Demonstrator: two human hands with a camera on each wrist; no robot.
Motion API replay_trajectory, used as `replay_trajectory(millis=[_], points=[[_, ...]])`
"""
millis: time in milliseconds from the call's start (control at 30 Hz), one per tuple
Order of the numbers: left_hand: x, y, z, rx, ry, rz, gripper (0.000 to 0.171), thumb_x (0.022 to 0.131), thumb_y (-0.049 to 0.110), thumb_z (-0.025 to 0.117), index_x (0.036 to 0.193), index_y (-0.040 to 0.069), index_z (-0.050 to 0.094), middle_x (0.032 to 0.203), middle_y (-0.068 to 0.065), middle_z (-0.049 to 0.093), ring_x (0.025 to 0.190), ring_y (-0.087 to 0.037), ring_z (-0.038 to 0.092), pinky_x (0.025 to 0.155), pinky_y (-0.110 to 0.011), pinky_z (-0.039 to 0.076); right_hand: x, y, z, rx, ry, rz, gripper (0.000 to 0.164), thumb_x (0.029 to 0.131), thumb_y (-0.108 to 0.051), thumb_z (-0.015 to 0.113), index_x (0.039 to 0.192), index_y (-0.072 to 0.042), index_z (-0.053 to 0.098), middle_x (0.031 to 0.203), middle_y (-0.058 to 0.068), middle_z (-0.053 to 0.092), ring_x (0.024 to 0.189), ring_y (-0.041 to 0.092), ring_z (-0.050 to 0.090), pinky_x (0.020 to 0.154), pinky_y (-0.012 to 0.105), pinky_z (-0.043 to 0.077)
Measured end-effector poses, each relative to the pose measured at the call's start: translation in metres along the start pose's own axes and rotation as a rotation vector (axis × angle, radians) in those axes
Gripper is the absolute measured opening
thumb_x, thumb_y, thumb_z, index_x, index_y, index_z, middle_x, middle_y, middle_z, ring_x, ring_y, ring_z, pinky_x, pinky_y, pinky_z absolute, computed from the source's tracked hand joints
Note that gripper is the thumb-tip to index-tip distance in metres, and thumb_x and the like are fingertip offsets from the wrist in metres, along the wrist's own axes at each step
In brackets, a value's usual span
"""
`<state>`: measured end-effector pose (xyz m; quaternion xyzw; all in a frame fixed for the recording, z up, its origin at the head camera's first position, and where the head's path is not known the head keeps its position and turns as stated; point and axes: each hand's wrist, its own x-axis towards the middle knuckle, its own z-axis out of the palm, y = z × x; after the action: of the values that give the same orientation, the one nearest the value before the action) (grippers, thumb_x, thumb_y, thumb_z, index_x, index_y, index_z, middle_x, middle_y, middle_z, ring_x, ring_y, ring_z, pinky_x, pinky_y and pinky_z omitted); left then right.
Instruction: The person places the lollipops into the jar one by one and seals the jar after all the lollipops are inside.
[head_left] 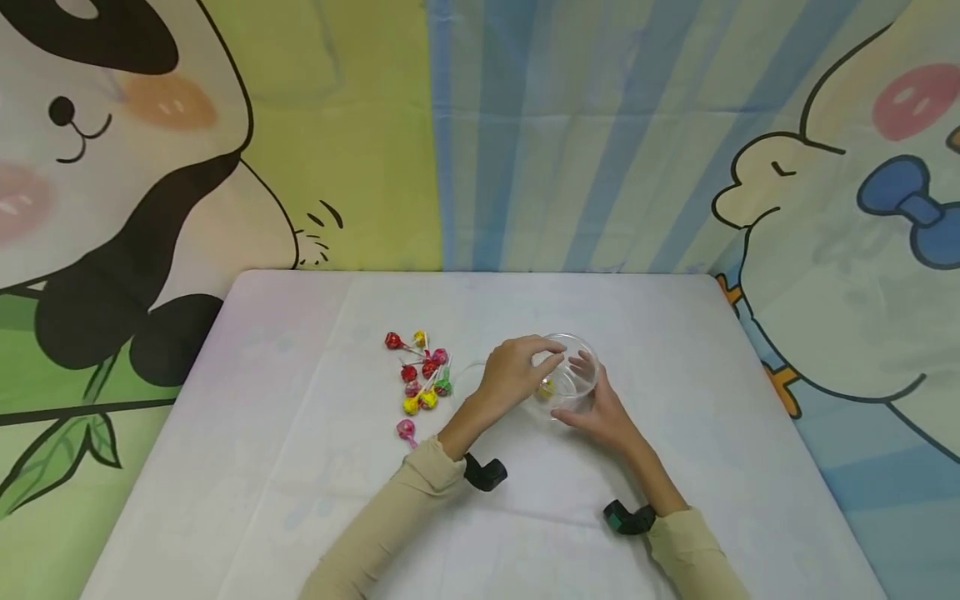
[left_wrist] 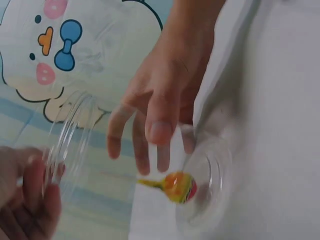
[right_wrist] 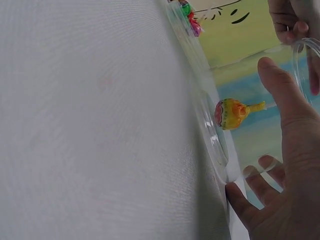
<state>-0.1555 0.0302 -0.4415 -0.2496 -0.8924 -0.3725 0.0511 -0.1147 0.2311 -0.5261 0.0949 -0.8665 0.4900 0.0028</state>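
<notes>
A clear plastic jar (head_left: 576,390) stands upright on the white-covered table, mouth upward. My right hand (head_left: 609,410) grips its side, the thumb toward me and the fingers spread round the far side. Through the wall shows one yellow lollipop (right_wrist: 231,114) with a patch of red, head down near the base, stick upward. My left hand (head_left: 513,375) is at the jar's mouth, with bent fingertips by the rim (left_wrist: 70,135) and a gap between thumb and finger. In the left wrist view, the visible stick ends short of these fingers.
Left of my left hand lies a loose group of lollipops (head_left: 429,367) in red, yellow, pink and green wrappers. A pink lollipop (head_left: 406,429) lies nearer me. A clear round lid (head_left: 467,377) is partly behind my left hand. Cartoon-printed cloth (head_left: 585,142) hangs behind the table.
</notes>
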Motion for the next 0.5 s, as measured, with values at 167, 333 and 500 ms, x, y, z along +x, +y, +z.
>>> replay_trajectory(millis=[167,333,500], points=[[-0.035,-0.022,-0.030,-0.169,0.081,0.063,0.041,0.091,0.028,0.069,0.129,0.017,0.062,0.111,0.000,0.073,0.044,0.003,0.051,0.044,-0.020,0.041,0.003,-0.001,0.005,0.012,-0.010,0.001,0.105,0.071,-0.021,0.086,0.150,-0.009,0.018,0.150,0.017,0.041,0.140,0.039,0.036,0.112,0.063,0.025],[-0.077,-0.047,-0.053,-0.182,0.091,-0.035,0.045,0.086,0.025,0.074,0.129,0.017,0.062,0.107,0.001,0.074,0.042,0.006,0.047,0.040,-0.019,0.038,0.002,-0.001,0.004,0.008,-0.001,0.036,0.106,0.070,-0.022,0.087,0.150,-0.012,0.019,0.150,0.014,0.041,0.141,0.036,0.036,0.114,0.061,0.024],[-0.120,-0.067,-0.061,-0.196,0.112,-0.113,0.045,0.083,0.019,0.077,0.126,0.016,0.063,0.100,-0.001,0.075,0.041,0.001,0.050,0.038,-0.018,0.035,0.001,-0.002,-0.002,-0.018,-0.006,0.046,0.107,0.070,-0.021,0.087,0.151,-0.015,0.018,0.152,0.013,0.040,0.142,0.034,0.035,0.114,0.059,0.025]])
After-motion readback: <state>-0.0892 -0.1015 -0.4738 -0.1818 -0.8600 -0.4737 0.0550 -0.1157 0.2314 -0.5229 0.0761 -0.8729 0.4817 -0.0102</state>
